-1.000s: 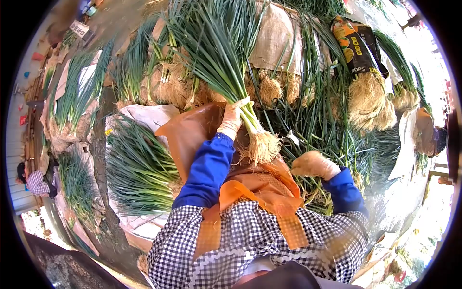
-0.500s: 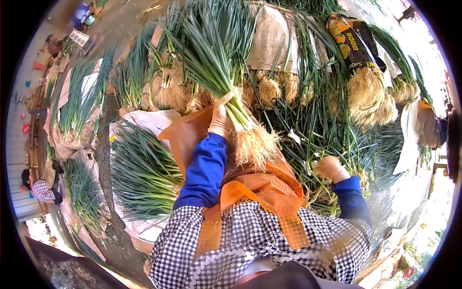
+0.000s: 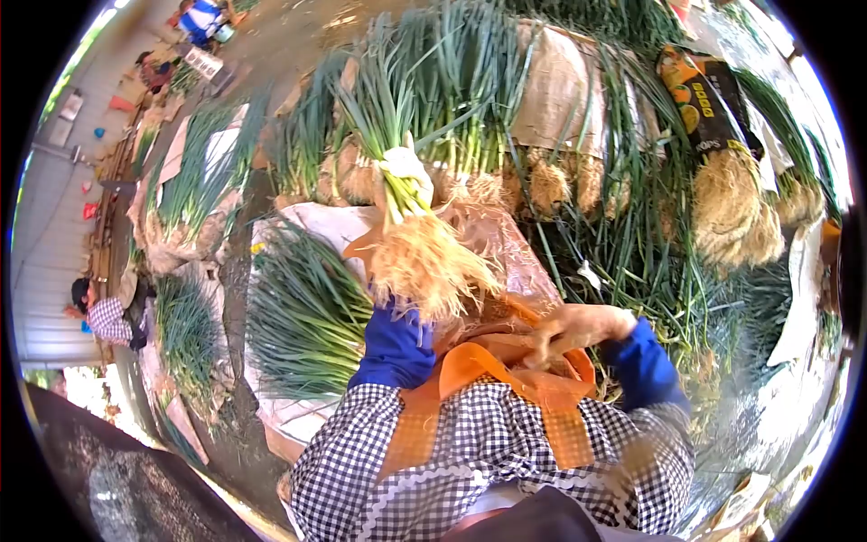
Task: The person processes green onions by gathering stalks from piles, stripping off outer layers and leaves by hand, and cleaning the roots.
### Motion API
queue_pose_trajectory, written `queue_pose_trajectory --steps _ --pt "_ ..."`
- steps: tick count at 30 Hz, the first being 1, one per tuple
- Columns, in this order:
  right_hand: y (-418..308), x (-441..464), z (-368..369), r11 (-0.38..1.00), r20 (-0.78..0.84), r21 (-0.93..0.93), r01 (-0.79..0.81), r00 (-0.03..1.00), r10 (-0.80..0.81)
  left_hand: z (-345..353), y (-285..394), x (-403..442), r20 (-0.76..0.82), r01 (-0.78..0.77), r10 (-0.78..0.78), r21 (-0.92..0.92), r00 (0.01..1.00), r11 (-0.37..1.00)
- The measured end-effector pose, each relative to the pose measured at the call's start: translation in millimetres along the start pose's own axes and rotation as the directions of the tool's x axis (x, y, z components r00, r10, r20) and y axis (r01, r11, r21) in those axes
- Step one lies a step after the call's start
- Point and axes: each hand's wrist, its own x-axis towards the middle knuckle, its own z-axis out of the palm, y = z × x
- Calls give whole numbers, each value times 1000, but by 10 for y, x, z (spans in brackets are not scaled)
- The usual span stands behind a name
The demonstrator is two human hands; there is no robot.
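Observation:
A bunch of green onions (image 3: 429, 262) is tilted over my lap, its shaggy pale roots toward me and its green leaves pointing away. My left hand (image 3: 408, 170) is closed round the stems just above the roots; the bunch covers most of it, and bright light washes out what shows. My right hand (image 3: 589, 327) is over the orange apron (image 3: 474, 366), right of the roots and apart from them. Its fingers are loosely bent downward, slightly blurred, with nothing visible in them.
Left of me, loose green onions (image 3: 302, 312) lie on a pale sheet (image 3: 280, 411). More onion bunches (image 3: 470, 108) stand in a row ahead, some under sacking (image 3: 560, 86). Loose leaves (image 3: 623, 262) cover the right side, near a black printed bag (image 3: 709, 99). Another person (image 3: 110, 316) is at far left.
The bunch has turned, its roots swinging up and toward the camera over my left hand. My right hand has moved left from the loose leaves to over the apron. The view has shifted.

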Motion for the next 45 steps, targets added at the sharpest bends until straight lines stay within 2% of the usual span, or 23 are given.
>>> queue_pose_trajectory --steps 3,5,7,8,9,10,13,15,17,19,21,22,23,25,27,29,31,33,35,37,39,43,45 --pt "107 2 19 958 -340 -199 -207 931 131 279 -127 -203 -41 -33 33 -1 999 999" --pt "-62 137 -126 809 -730 -301 -505 668 145 413 -218 -323 -56 -50 50 -5 997 999" --pt "-285 642 -259 1000 -691 -2 3 723 -4 486 -279 -407 -77 -76 75 -9 994 997" --pt "-661 862 -240 853 -589 424 303 808 6 522 -315 -450 -80 -87 87 -5 993 996" --pt "-704 1105 -237 800 -514 448 399 847 -135 554 -339 -488 -84 -96 96 -7 992 995" --pt "-787 1301 -222 905 -452 258 338 870 -196 588 -360 -521 -88 -103 102 -4 991 995" --pt "-1169 1433 -1 848 -53 458 267 960 -274 666 -396 -637 -87 -145 145 9 986 989" --pt "-1110 1193 53 798 -51 588 132 991 -126 722 -387 -732 -86 -178 178 3 980 984" --pt "-591 918 -17 743 138 600 297 876 -462 780 -353 -803 -93 -209 207 -4 974 978" --pt "-489 444 -133 806 59 450 384 888 -457 843 -307 -822 -92 -240 238 -13 967 971" --pt "-362 104 -128 856 -273 496 145 962 -5 946 -256 -822 -93 -247 243 -26 965 969" --pt "-191 155 -173 972 -443 -57 -226 879 178 983 -217 -803 -91 -252 249 -28 964 967" --pt "-119 265 -210 623 -667 -481 -617 719 198 1007 -179 -795 -98 -257 252 -40 963 966" --pt "-250 533 -261 792 -771 -427 -437 634 -66 1050 -104 -761 -108 -268 260 -68 960 961" --pt "-744 1027 -283 994 -648 -108 20 757 -86 1094 8 -733 -120 -301 287 -117 950 946" --pt "-1082 1528 -239 926 -412 55 373 853 -320 1150 155 -703 -113 -344 329 -159 937 925" --pt "-1307 1930 -23 890 -105 296 348 938 -331 1250 338 -679 -108 -397 383 -210 918 893" --pt "-1498 1965 132 871 262 314 379 847 -463 1390 531 -723 -108 -462 450 -266 887 846" --pt "-1278 2021 214 690 262 197 696 641 -721 1551 771 -868 -92 -533 529 -263 844 805" --pt "-1050 1845 31 806 219 136 576 776 -592 1789 984 -1211 -52 -560 558 -116 828 820" --pt "-804 1623 -73 959 43 213 186 979 -199 2136 1250 -1591 -35 -530 545 195 837 826" --pt "-342 1214 -228 934 -382 330 -135 886 263 2552 1761 -2396 37 -509 651 658 758 555" --pt "-34 1101 -280 966 -604 259 28 785 139 2543 1892 -2800 38 -474 757 800 652 368"
